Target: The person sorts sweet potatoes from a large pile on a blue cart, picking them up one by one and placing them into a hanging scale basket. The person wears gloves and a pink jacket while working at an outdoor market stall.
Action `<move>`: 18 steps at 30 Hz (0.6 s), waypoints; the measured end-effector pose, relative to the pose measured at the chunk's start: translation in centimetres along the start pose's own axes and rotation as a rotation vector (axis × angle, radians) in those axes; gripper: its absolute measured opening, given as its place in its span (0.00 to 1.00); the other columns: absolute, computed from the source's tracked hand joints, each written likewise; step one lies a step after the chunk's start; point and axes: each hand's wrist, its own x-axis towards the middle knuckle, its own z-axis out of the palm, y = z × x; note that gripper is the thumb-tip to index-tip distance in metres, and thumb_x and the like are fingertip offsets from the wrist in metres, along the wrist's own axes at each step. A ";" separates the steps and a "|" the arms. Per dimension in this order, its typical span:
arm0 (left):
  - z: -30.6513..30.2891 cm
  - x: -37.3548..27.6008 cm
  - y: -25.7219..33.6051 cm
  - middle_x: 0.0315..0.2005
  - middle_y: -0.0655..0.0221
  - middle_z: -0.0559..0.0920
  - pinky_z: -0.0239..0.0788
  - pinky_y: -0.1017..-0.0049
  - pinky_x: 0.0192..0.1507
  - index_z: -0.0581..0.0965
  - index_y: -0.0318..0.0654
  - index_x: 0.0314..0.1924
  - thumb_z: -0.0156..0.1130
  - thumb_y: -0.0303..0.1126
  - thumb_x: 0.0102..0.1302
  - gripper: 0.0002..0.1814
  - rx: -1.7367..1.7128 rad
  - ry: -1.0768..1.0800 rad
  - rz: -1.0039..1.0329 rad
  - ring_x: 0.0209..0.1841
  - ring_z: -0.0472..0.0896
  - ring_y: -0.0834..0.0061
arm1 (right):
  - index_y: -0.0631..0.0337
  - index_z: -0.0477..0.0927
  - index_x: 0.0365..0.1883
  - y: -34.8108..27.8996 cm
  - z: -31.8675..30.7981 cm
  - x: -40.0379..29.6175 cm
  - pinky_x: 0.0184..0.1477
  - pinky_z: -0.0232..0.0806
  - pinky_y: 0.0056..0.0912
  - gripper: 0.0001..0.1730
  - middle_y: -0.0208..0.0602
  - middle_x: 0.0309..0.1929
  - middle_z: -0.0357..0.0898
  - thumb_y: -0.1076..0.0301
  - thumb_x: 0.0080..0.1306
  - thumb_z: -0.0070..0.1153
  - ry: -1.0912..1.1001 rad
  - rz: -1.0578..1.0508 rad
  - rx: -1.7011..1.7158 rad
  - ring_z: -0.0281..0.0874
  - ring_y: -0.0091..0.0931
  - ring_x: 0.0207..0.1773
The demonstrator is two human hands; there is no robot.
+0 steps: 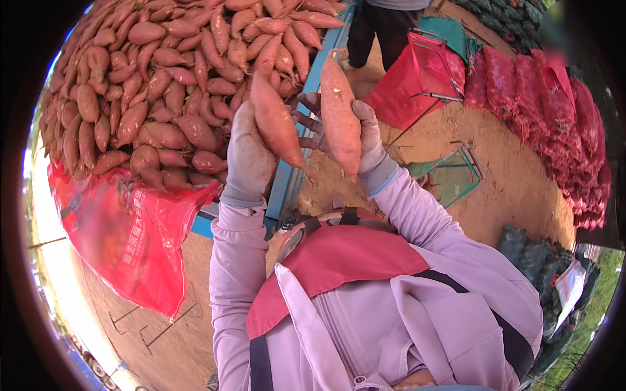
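My left hand (250, 151), in a pale, soiled glove, grips a sweet potato (276, 122) whose thin tail points down to the right. In my right hand (369, 129), gloved too, a second, longer sweet potato (340, 115) stands nearly upright, the thumb on its right side and the fingers spread behind it. Both hands are raised side by side, close to the blue metal edge (288, 181) of a truck bed or trailer. A large heap of sweet potatoes (161, 88) fills the bed beyond my left hand.
A red printed plastic sack (132, 234) hangs at the heap's near corner. Right of the bed are a red mesh bag on a metal frame (415, 78), a green mesh bag on a frame (447, 178), stacked full red mesh sacks (547, 107) and dark sacks (533, 259). A person (386, 29) stands beyond.
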 end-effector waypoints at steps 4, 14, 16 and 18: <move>3.6 1.8 -7.5 0.67 0.64 0.70 0.54 0.67 0.74 0.63 0.37 0.71 0.38 0.44 0.82 0.25 0.097 -0.219 -0.078 0.70 0.67 0.70 | 0.64 0.64 0.69 -3.3 2.7 -5.0 0.72 0.59 0.47 0.43 0.52 0.66 0.69 0.56 0.60 0.66 0.298 -0.144 -0.517 0.62 0.40 0.73; 7.4 2.9 -17.7 0.60 0.60 0.75 0.66 0.61 0.66 0.67 0.42 0.68 0.49 0.56 0.74 0.32 -0.134 -0.196 -0.334 0.62 0.75 0.62 | 0.66 0.50 0.77 -5.3 1.4 -15.5 0.78 0.41 0.37 0.49 0.42 0.77 0.52 0.76 0.61 0.62 0.368 -0.718 -0.840 0.48 0.31 0.79; 8.9 2.3 -18.0 0.60 0.60 0.76 0.66 0.61 0.67 0.67 0.43 0.67 0.50 0.55 0.73 0.32 -0.176 -0.274 -0.347 0.63 0.75 0.61 | 0.66 0.52 0.77 -6.1 1.1 -17.7 0.76 0.48 0.36 0.45 0.43 0.76 0.53 0.72 0.65 0.60 0.555 -0.608 -0.869 0.50 0.30 0.78; 9.1 2.4 -18.5 0.60 0.60 0.76 0.66 0.60 0.67 0.68 0.43 0.67 0.51 0.55 0.72 0.31 -0.208 -0.345 -0.376 0.63 0.75 0.61 | 0.66 0.53 0.77 -6.2 0.3 -18.7 0.74 0.53 0.35 0.40 0.44 0.75 0.56 0.66 0.70 0.55 0.586 -0.543 -0.823 0.54 0.31 0.77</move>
